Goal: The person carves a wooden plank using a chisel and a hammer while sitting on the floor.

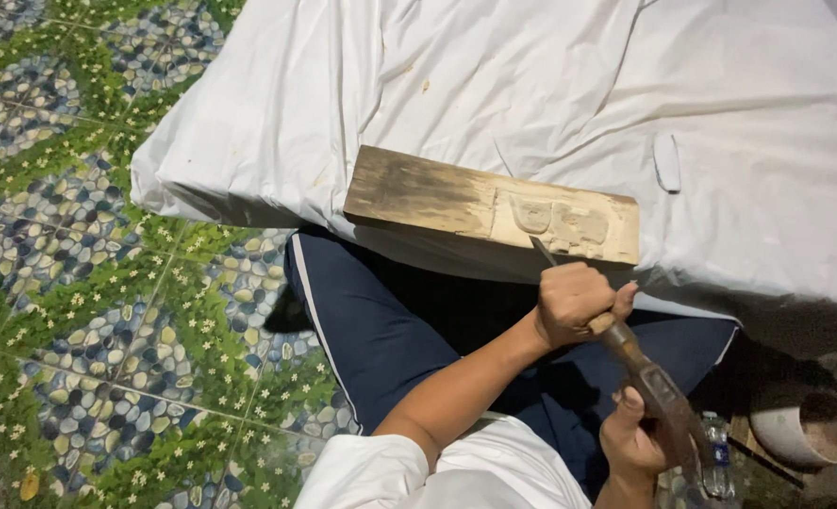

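Observation:
A wooden plank [437, 193] lies on a white cloth, dark and weathered at its left end, with pale carved shapes [560, 221] at its right end. My left hand [571, 302] is shut on a chisel [543, 253]. The chisel's metal tip touches the plank's near edge just below the carving, and its wooden butt sticks out of my fist. My right hand [633, 435] grips a rusty hammer [662, 391] low at the right. The hammer's head lies right against the chisel's butt.
The white cloth [531, 85] covers a raised surface across the top. My legs in dark blue trousers [371, 320] lie under its edge. Pebble-and-leaf patterned floor tiles [88, 283] fill the left. A small plastic bottle [717, 454] and a white round container [805, 429] stand at the bottom right.

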